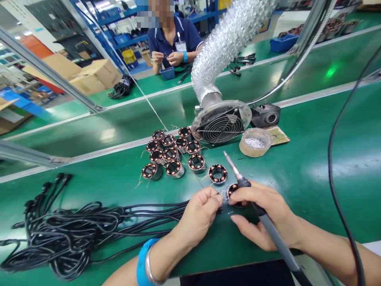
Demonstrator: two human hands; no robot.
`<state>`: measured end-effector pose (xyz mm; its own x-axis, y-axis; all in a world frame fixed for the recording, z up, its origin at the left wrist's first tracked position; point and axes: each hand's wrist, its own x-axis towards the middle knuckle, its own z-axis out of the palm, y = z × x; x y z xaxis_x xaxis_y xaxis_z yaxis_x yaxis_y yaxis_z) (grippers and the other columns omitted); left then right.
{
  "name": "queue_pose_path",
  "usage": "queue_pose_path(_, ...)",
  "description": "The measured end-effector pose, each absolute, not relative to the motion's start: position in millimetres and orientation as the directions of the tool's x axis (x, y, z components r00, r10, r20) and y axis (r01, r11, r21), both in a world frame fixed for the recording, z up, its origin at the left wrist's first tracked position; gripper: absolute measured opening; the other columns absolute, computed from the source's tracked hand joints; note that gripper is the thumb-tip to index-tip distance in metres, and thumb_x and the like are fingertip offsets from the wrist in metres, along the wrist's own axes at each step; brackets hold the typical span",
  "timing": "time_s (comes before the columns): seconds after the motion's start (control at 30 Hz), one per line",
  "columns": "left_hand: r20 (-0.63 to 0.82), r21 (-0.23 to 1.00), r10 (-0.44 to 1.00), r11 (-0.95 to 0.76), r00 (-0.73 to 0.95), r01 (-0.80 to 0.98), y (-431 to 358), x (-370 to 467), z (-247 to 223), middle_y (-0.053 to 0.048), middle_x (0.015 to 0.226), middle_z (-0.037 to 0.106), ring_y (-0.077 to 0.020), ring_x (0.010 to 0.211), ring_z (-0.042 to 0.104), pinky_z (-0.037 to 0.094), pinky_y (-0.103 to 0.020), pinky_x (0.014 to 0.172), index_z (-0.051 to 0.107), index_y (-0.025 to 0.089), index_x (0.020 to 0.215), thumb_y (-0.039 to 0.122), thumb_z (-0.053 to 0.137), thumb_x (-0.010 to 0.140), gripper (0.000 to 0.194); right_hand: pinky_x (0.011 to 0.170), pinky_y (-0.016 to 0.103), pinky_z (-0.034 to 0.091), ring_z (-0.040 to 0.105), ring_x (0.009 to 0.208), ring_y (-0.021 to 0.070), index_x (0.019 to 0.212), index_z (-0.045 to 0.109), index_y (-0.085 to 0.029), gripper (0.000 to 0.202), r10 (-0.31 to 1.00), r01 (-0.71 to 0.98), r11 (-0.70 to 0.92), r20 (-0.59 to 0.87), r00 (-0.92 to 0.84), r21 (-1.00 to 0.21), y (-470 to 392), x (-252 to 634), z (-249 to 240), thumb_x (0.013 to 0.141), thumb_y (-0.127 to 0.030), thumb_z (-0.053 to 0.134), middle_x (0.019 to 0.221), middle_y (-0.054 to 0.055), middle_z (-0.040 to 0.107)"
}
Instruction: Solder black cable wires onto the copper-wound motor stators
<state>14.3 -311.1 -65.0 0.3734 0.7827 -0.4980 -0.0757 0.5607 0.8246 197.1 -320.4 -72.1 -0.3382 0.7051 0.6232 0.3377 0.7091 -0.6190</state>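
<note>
My left hand (202,210) is closed in a pinch over the ends of several black cables (154,210); exactly what its fingertips grip is too small to tell. A soldering iron (264,218) lies in my right hand (264,210), its metal tip pointing up and away. The fingers of that hand also reach to a copper-wound stator (232,190), partly hidden beneath them. Just behind it stands another stator (218,174). More stators (175,168) are grouped to the left, thin wires sticking out of them.
Coiled black cables (74,234) cover the left of the green table (297,190). A fume extractor fan (222,125) on a silver duct stands behind, beside a round tub (255,142) and a sponge tray (278,136). A black cord (335,186) hangs at right. Across the bench sits a person (175,39).
</note>
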Motion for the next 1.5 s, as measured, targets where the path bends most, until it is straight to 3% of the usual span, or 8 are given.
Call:
queue_pose_path(0.23,-0.470,0.870,0.840,0.493,0.273,-0.021,-315.9,18.3,-69.4,0.013,0.046,0.025,-0.0033,0.041,0.014,0.013,-0.019,0.041,0.041,0.020,0.067,0.054,0.068,0.078,0.045,0.057,0.026,0.046,0.051,0.062,0.0137,0.096,0.058,-0.020,0.021,0.722,0.418,0.671,0.668,-0.181,-0.612,-314.2,186.9,-78.1,0.083,-0.003,0.055,0.078,0.001,0.065)
queue_pose_path(0.4,-0.441,0.892,0.865,0.451,0.240,0.014,-319.0,19.5,-72.7,0.012,0.048,0.024,-0.0039,0.042,0.015,0.014,-0.020,0.042,0.040,0.020,0.067,0.051,0.067,0.080,0.043,0.059,0.027,0.045,0.047,0.064,0.0148,0.103,0.061,-0.016,0.025,0.680,0.432,0.719,0.682,-0.269,-0.545,-315.6,190.7,-76.9,0.084,-0.002,0.054,0.071,0.001,0.061)
queue_pose_path(0.53,-0.431,0.899,0.870,0.435,0.238,0.037,-321.5,17.3,-74.8,0.013,0.048,0.022,-0.0041,0.042,0.014,0.014,-0.020,0.043,0.040,0.021,0.067,0.048,0.064,0.082,0.040,0.059,0.029,0.045,0.048,0.066,0.0164,0.107,0.060,-0.015,0.027,0.683,0.392,0.726,0.658,-0.316,-0.565,-320.7,198.2,-75.9,0.082,-0.006,0.056,0.073,0.003,0.060)
queue_pose_path(0.7,-0.426,0.903,0.874,0.425,0.235,0.059,-323.0,16.6,-73.9,0.012,0.049,0.025,-0.0041,0.042,0.016,0.017,-0.020,0.044,0.041,0.020,0.067,0.046,0.063,0.083,0.038,0.064,0.029,0.050,0.059,0.069,0.0153,0.122,0.059,-0.016,0.040,0.686,0.373,0.720,0.684,-0.251,-0.585,-322.9,208.6,-66.0,0.086,0.000,0.052,0.087,0.005,0.070)
queue_pose_path(0.8,-0.424,0.905,0.877,0.419,0.224,0.071,-323.9,17.6,-72.2,0.011,0.049,0.027,-0.0042,0.042,0.018,0.017,-0.020,0.044,0.041,0.020,0.066,0.046,0.064,0.082,0.038,0.061,0.029,0.050,0.059,0.070,0.0152,0.130,0.058,-0.019,0.045,0.725,0.369,0.681,0.651,-0.223,-0.632,-327.4,219.4,-55.8,0.087,-0.008,0.054,0.087,0.004,0.067)
queue_pose_path(0.93,-0.423,0.906,0.881,0.418,0.213,0.072,-324.9,17.5,-72.2,0.011,0.050,0.027,-0.0042,0.043,0.018,0.018,-0.020,0.045,0.041,0.020,0.065,0.045,0.064,0.081,0.037,0.052,0.029,0.044,0.054,0.062,0.0139,0.114,0.067,-0.019,0.034,0.789,0.281,0.615,0.567,-0.237,-0.737,-338.8,236.1,-41.7,0.084,-0.014,0.051,0.071,0.001,0.056)
queue_pose_path(1.07,-0.427,0.904,0.875,0.422,0.228,0.074,-324.7,15.6,-74.5,0.011,0.050,0.026,-0.0039,0.042,0.017,0.019,-0.020,0.045,0.041,0.020,0.066,0.042,0.062,0.082,0.035,0.054,0.028,0.045,0.056,0.062,0.0123,0.102,0.065,-0.021,0.026,0.827,0.288,0.550,0.465,-0.317,-0.784,-344.1,241.5,-31.8,0.081,-0.012,0.053,0.077,0.000,0.063)
queue_pose_path(1.5,-0.416,0.909,0.875,0.407,0.248,0.090,-323.7,16.4,-71.6,0.011,0.050,0.026,-0.0044,0.042,0.018,0.020,-0.020,0.045,0.039,0.021,0.065,0.039,0.059,0.083,0.033,0.053,0.030,0.037,0.051,0.056,0.0127,0.094,0.066,-0.017,0.023,0.797,0.228,0.601,0.554,-0.239,-0.766,-341.1,222.3,-43.4,0.077,-0.013,0.050,0.068,0.000,0.057)
